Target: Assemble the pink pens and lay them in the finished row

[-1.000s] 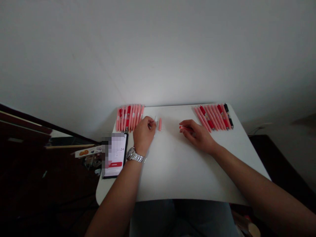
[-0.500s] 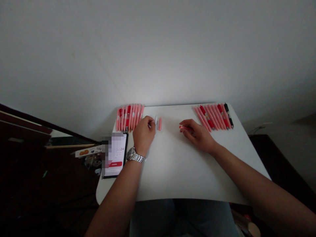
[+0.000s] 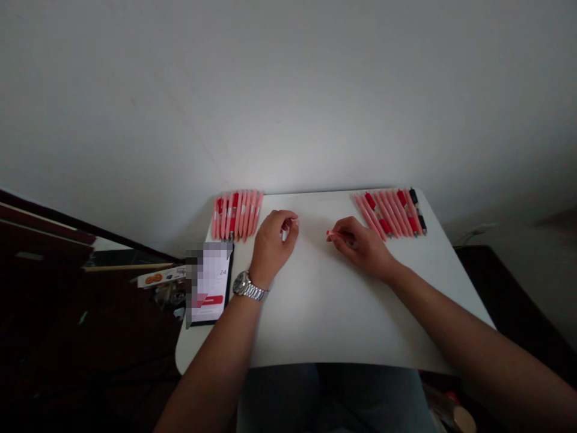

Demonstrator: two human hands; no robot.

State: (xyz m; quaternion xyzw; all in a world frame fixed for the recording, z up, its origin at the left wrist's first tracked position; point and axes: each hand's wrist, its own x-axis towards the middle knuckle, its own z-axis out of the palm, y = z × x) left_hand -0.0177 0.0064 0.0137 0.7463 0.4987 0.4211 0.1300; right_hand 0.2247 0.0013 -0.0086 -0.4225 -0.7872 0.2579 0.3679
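Observation:
My left hand, with a metal watch on its wrist, is over the table left of centre. Its thumb and fingers are pinched together, and a small pale piece barely shows at their tips, too small to name. To the right, my right hand is closed around a pink pen barrel, whose end pokes out to the left past the fingers. A gap of bare tabletop separates the two hands. The rest of the barrel is hidden in my palm.
A row of pink and red pens lies at the back left of the white table. Another row of pens, with a black pen at its end, lies at the back right. A phone rests by the left edge.
My left hand has moved right, over where a pink pen part and a thin clear piece lay; neither is visible on the table now. My right hand has barely moved.

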